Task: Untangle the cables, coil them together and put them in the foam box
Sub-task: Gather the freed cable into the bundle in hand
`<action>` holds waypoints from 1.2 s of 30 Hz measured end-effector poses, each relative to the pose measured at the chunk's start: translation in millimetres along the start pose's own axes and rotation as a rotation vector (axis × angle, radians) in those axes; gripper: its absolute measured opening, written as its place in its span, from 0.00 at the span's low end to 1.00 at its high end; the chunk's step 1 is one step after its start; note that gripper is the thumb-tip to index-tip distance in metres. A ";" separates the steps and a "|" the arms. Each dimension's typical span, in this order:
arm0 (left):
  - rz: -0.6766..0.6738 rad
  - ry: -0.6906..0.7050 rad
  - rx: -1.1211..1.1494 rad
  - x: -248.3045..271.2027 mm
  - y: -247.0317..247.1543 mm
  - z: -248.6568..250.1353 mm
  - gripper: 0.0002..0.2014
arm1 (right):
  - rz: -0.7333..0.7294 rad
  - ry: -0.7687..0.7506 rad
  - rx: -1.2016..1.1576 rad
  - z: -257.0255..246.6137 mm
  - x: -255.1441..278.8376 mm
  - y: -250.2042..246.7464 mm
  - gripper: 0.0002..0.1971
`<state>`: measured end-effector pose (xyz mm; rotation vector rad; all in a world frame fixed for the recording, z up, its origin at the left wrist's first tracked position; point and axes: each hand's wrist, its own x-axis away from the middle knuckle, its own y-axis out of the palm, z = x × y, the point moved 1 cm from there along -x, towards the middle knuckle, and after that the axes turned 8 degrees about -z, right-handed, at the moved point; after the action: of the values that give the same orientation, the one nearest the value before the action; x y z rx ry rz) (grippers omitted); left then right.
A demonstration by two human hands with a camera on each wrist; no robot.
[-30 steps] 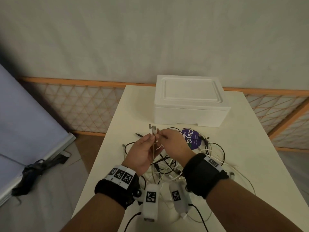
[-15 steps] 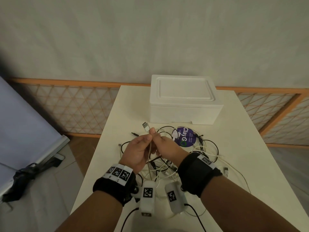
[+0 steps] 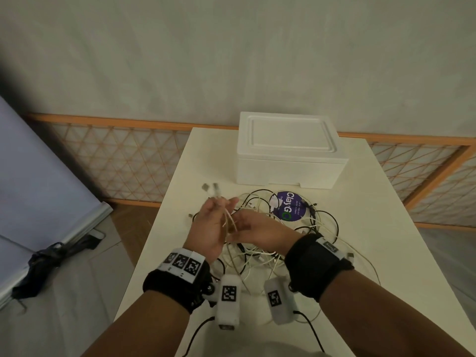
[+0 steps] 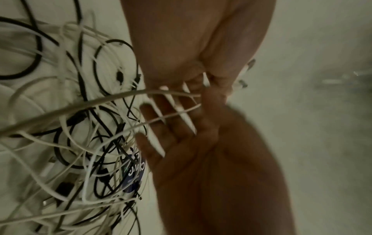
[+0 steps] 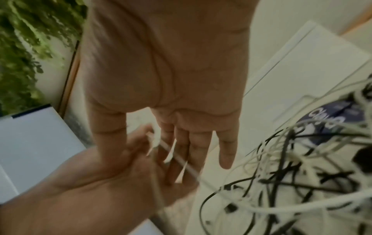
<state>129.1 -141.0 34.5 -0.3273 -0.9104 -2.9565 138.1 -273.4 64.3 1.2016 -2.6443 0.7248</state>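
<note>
A tangle of white and black cables (image 3: 283, 243) lies on the cream table (image 3: 386, 228), in front of the lidded white foam box (image 3: 288, 161). My left hand (image 3: 219, 202) is raised over the pile's left side. It pinches two white cables just below their plug ends (image 3: 215, 188), which stick up. In the left wrist view its curled fingers (image 4: 213, 79) grip the strands. My right hand (image 3: 235, 228) is right beside it, lower down. Its fingers (image 5: 191, 151) lie straight, with the white strands running across them. The tangle (image 5: 302, 174) trails off to the right.
A round purple ClayGo label (image 3: 289, 208) lies among the cables near the box. The table's left edge runs just left of my left hand. Beyond the table are an orange lattice fence (image 3: 123, 161), a grey board (image 3: 38, 176) and a dark bundle (image 3: 46, 256) on the floor.
The left hand has carried the plug ends up and to the left. The right hand has left its pinch near the plugs, dropped lower along the strands and straightened its fingers.
</note>
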 end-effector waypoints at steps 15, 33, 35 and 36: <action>0.574 -0.020 0.314 22.2 -128.8 22.2 0.14 | 0.370 0.355 0.491 55.3 98.1 -70.4 0.30; 0.354 -0.323 0.121 57.9 -12.3 -54.6 0.08 | 0.036 0.394 0.721 100.1 71.5 -10.5 0.17; 0.354 -0.350 0.134 57.8 -11.9 -57.4 0.08 | 0.021 0.376 0.789 105.9 72.1 -16.3 0.20; 0.347 -0.373 0.141 57.6 -11.3 -59.2 0.10 | -0.009 0.359 0.830 105.6 72.6 -20.8 0.18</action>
<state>60.5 -162.9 -7.4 -0.9453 -0.9684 -2.5407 111.6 -384.9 3.3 1.0648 -2.0616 1.9357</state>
